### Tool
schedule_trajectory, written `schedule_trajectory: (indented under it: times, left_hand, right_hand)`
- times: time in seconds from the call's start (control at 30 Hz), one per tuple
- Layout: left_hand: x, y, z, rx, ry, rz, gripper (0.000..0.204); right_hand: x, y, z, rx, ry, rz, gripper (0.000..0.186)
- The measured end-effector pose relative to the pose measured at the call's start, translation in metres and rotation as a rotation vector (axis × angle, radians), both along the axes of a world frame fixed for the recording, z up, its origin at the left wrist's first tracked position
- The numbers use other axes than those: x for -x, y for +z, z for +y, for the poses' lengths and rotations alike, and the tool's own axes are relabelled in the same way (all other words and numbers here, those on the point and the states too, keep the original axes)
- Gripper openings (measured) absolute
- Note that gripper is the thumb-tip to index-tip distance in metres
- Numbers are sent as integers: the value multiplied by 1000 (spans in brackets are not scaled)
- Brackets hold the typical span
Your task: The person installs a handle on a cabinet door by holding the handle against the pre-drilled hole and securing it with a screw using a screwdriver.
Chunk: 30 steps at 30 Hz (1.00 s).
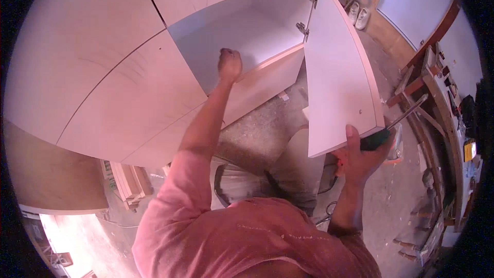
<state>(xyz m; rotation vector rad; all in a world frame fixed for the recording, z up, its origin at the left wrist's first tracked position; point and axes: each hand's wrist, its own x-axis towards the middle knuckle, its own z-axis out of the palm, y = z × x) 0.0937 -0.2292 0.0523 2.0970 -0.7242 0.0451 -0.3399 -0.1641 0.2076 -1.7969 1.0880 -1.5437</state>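
My left hand (230, 66) reaches into the open compartment of a white cabinet (128, 92), just above its pale front edge. Its fingers are curled closed, and anything inside them is hidden. A white cabinet door (337, 72) stands swung out to the right on two metal hinges (303, 31). My right hand (360, 160) is at the door's near lower corner, thumb against the panel. It also grips a screwdriver (377, 139) by its green handle, the shaft pointing away to the upper right. A small round hole or knob mark (360, 112) shows on the door near that hand.
A wooden workbench (437, 103) with tools and small items runs along the right. White shoes (362, 18) stand at the far wall. Stacked wood strips (128, 183) lie at the left below the cabinet. Scissors-like handles (331, 207) and an orange object (339, 162) are near my right arm.
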Motion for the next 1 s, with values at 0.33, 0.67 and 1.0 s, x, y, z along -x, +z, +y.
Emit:
schedule_trajectory:
  times: [0.33,0.67,1.0]
  left_hand:
    - [-50,-32,-13,-470,3,-231,41]
    - [14,43,56,-298,-349,-237,36]
    - [27,174,147,-989,-439,-1168,43]
  right_hand:
    - [-10,-3,-11,54,315,-263,83]
    - [-20,1,-6,79,316,-97,83]
    - [-43,1,7,59,300,-50,80]
